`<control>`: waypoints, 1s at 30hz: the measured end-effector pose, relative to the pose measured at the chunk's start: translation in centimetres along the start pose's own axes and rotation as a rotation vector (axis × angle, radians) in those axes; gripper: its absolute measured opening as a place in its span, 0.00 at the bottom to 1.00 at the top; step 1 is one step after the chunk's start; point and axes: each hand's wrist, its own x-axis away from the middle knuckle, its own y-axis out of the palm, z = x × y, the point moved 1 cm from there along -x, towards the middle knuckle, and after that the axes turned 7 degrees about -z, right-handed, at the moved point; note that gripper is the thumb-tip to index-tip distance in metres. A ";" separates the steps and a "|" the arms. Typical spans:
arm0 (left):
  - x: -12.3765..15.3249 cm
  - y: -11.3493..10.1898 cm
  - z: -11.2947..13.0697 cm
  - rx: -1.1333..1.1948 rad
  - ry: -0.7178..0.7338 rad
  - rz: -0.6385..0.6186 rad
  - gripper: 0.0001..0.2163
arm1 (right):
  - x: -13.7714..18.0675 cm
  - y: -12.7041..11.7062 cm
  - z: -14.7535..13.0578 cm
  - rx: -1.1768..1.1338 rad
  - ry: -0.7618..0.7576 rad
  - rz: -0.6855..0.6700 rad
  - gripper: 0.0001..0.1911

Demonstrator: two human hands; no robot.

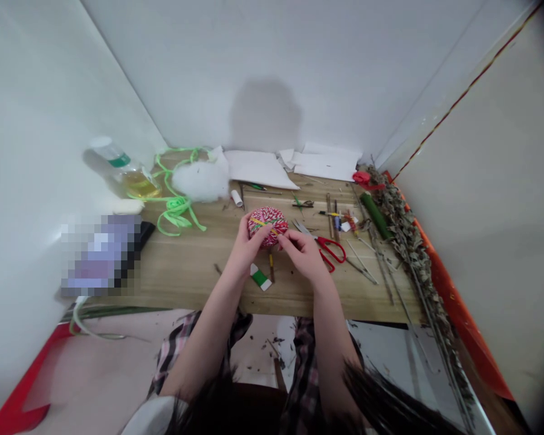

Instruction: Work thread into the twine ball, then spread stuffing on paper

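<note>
A round ball of red and white yarn point(267, 216), crossed by yellow and green strands, is held just above the middle of the wooden table. My left hand point(248, 240) is wrapped round its left side, thumb across the front. At its lower right, my right hand point(301, 246) has thumb and fingers pinched together at the ball's edge; it seems to grip a strand of yarn, too small to make out fully. Scissors with red handles point(330, 249) lie just right of my right hand. Below the ball is a green and white eraser point(260, 277).
A phone point(102, 251) leans at the left near a bottle of yellow liquid point(133, 178). Green ribbon point(178, 208), white stuffing point(202, 181) and white paper point(258, 167) lie behind. Dry leafy stems point(412, 254), a green cylinder point(375, 216) and several twigs occupy the right.
</note>
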 end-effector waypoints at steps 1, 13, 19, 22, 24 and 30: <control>0.1 -0.1 0.0 -0.053 0.019 -0.022 0.31 | 0.0 0.0 0.1 -0.012 -0.004 0.007 0.18; 0.8 -1.5 0.8 -0.379 0.077 -0.039 0.37 | -0.1 0.0 0.3 -0.069 0.031 -0.017 0.19; 1.0 -1.5 1.4 -0.475 -0.007 -0.001 0.41 | -0.1 0.2 0.3 -0.094 0.036 -0.026 0.20; 1.0 -1.6 1.4 -0.463 -0.030 0.015 0.40 | -0.1 0.2 0.3 -0.091 0.041 -0.023 0.20; 0.9 -1.6 1.3 -0.448 -0.017 0.000 0.39 | -0.1 0.2 0.3 -0.089 0.044 -0.024 0.20; 0.8 -1.8 1.1 -0.463 0.004 -0.048 0.35 | 0.0 0.3 0.2 -0.079 0.035 -0.033 0.20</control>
